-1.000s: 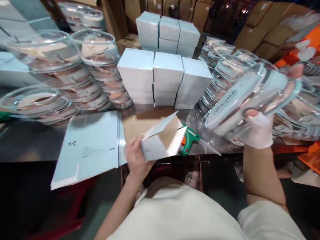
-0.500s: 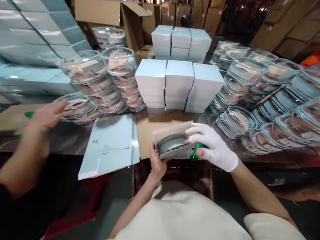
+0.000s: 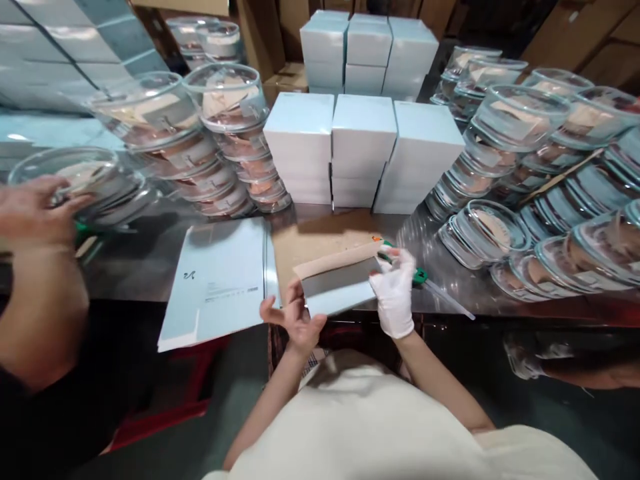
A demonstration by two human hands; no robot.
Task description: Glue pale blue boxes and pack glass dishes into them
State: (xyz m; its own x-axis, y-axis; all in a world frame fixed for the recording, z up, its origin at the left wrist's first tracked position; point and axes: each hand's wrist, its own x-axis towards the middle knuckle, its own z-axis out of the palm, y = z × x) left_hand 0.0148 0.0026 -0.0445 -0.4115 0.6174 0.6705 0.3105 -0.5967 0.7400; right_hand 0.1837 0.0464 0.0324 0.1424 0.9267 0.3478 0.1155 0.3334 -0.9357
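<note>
Pale blue boxes (image 3: pixel 363 143) stood stacked at the back of my tabletop (image 3: pixel 150 260). Glass bowls (image 3: pixel 225 127) were piled on both sides, and flat blue cartons (image 3: pixel 217 280) lay near its edge.

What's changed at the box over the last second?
The right hand, gloved, carried a glass dish from the right-hand stacks into the small blue box, then let go; it now presses the flap down. The left hand shifted from gripping the box to its near corner, fingers open. The flat blue carton and stacked boxes stayed.
</note>
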